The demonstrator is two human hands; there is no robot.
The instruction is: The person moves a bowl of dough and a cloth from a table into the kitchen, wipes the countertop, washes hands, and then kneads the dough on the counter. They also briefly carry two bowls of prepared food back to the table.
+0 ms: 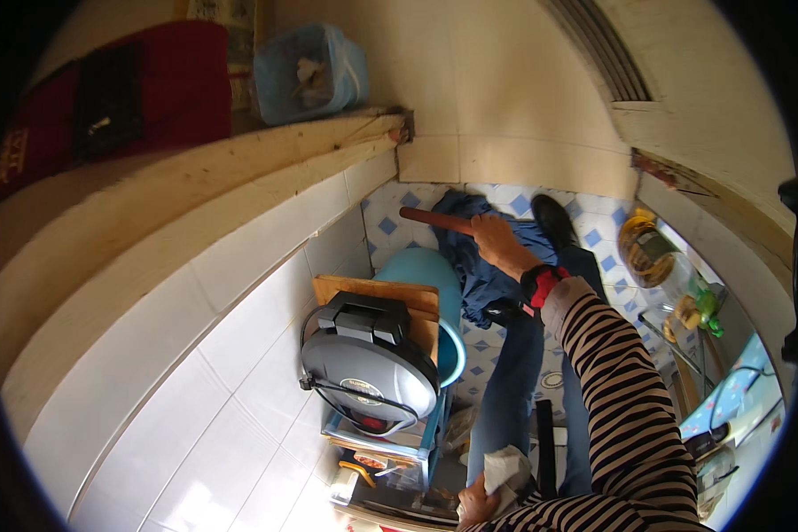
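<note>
My right hand (pixel 495 241), with a dark band and red cloth at the wrist, grips one end of a reddish-brown stick (pixel 433 218) that points left. Beneath it a crumpled dark blue cloth (pixel 482 282) lies on the tiled floor between a blue bucket and my shoes. My left hand (pixel 479 500), low in the view beside my leg, holds a crumpled white cloth or paper (pixel 505 469). What the stick's covered end looks like is hidden by my fingers.
At the left, a round grey electric appliance (pixel 369 372) with a cord sits on a rack, before a wooden board (pixel 346 286) and a blue bucket (pixel 449 352). A ledge above bears a light-blue bin (pixel 306 80) and a dark red bag (pixel 186 80). Plastic bottles (pixel 645 249) stand right.
</note>
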